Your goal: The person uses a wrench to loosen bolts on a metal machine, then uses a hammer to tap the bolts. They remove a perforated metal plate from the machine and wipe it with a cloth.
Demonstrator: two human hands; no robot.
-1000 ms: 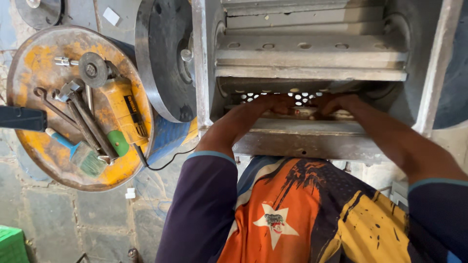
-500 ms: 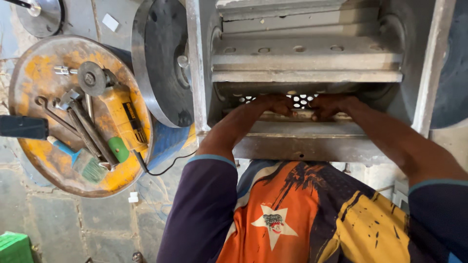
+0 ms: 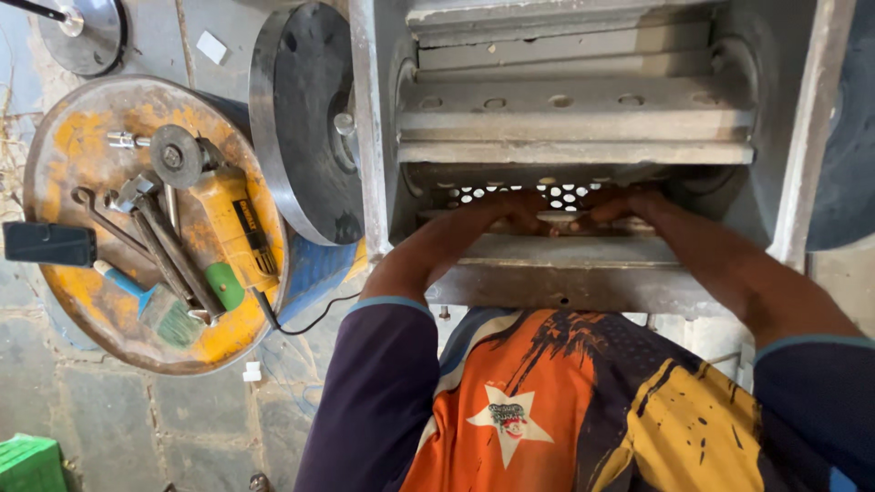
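Observation:
Both my arms reach into the opening of a grey steel machine housing [image 3: 583, 282]. My left hand [image 3: 512, 211] and my right hand [image 3: 624, 206] sit close together on a pale flat metal bar [image 3: 557, 218]. The bar lies across the opening, just in front of a perforated screen [image 3: 515, 192]. My fingers curl around the bar, and their tips are hidden in the shadow. Above the hands runs a thick steel crossbar with bolt holes [image 3: 565, 102].
To the left stands a round orange drum top [image 3: 64, 146] holding a yellow angle grinder [image 3: 223, 214], a hammer [image 3: 150, 232], spanners, a paintbrush [image 3: 146, 301] and a dark block [image 3: 47, 243]. A large steel flywheel [image 3: 296, 118] flanks the machine. A green crate [image 3: 27, 465] sits low on the left.
The view has shifted slightly. Both hands stay in the same spot inside the machine opening.

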